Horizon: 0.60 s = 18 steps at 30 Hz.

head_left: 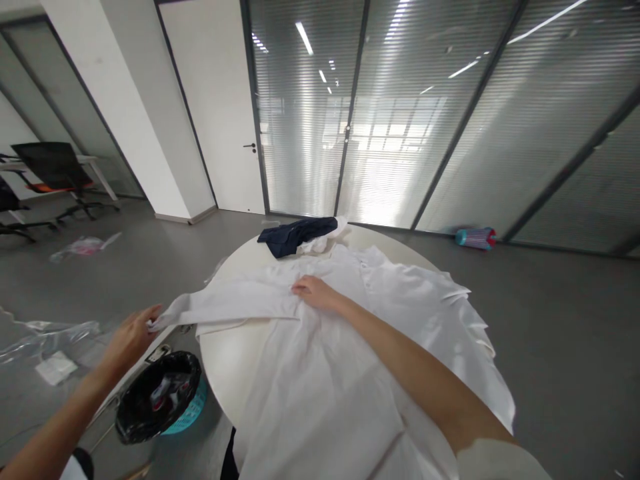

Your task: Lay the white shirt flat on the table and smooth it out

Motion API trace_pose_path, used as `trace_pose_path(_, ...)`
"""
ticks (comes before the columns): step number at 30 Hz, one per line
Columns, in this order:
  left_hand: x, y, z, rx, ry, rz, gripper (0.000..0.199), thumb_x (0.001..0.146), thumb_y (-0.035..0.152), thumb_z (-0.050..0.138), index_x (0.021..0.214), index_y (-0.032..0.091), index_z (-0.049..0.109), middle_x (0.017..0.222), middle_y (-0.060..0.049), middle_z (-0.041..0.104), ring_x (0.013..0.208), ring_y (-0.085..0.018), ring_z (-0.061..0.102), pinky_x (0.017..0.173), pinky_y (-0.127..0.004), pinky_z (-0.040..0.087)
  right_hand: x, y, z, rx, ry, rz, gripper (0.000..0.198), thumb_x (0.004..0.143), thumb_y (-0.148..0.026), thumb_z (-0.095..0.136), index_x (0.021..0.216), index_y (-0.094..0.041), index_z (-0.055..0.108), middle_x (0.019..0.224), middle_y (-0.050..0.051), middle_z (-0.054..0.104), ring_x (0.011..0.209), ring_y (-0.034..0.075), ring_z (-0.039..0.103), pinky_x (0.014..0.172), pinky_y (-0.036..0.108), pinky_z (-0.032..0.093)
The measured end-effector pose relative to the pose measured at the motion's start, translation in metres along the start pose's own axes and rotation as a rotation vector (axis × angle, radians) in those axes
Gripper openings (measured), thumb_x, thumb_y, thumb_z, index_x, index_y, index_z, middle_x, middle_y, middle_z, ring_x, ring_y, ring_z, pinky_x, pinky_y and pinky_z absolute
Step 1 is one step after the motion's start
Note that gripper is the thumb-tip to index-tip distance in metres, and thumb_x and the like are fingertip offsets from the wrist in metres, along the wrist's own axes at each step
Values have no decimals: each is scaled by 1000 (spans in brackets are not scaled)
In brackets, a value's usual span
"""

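A white shirt lies spread over a round white table, covering most of the top and hanging over the near and right edges, with one sleeve stretched out to the left past the table's rim. The left hand is at the far left end of that sleeve, fingers closed around the cuff and holding it out in the air beyond the table edge. The right hand rests palm down on the shirt near its middle — fingers flat and slightly spread, pressing the cloth where the sleeve joins the body, gripping nothing. At the far side of the table, touching the shirt's far edge, lies a crumpled dark navy garment with a bit of another white cloth just beside it on the right. On the grey floor to the near left of the table stands a turquoise basket lined with a black bag, with some scraps inside. Further left on the floor lie clear plastic wrappers and a small white packet. At the far left stands a black office chair by a desk. Behind the table runs a glass wall with blinds and a white door — and at the foot of the wall on the far right lies a blue and red cylinder.
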State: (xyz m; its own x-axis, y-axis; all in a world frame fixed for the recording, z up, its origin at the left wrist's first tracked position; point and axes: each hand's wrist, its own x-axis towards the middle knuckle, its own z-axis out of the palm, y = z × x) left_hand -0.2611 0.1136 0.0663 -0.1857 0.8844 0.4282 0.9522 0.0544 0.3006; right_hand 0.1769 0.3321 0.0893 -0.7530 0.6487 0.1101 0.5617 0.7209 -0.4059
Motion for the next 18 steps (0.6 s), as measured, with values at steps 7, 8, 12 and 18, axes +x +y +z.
trace_pose_path(7,4,-17,22,-268,-378,-217,36,50,55,70,75,29,72,92,-6,73,96,-32,67,94,-42,48,64,51,-27,-95,14,218,26,95,-25,52,105,-26,76,116,5,72,110,26,62,92,35,45)
trace_pose_path(8,14,-14,25,-313,-353,-281,42,48,60,71,75,28,72,91,-7,74,96,-32,67,94,-42,48,68,55,-26,-101,-6,230,23,94,-29,55,101,-26,77,111,4,73,107,26,63,90,35,45)
trace_pose_path(12,53,13,42,-528,-257,-466,68,46,74,73,89,20,72,102,-10,74,102,-33,65,90,-40,51,74,60,-18,-151,-21,252,25,92,-43,58,102,-27,75,115,7,70,114,31,58,93,41,43)
trace_pose_path(18,58,49,73,-756,-275,-615,76,51,79,71,93,16,72,102,-12,73,93,-25,67,74,-30,53,70,60,-6,-239,14,251,23,95,-39,56,109,-25,67,129,11,60,122,31,50,98,45,39)
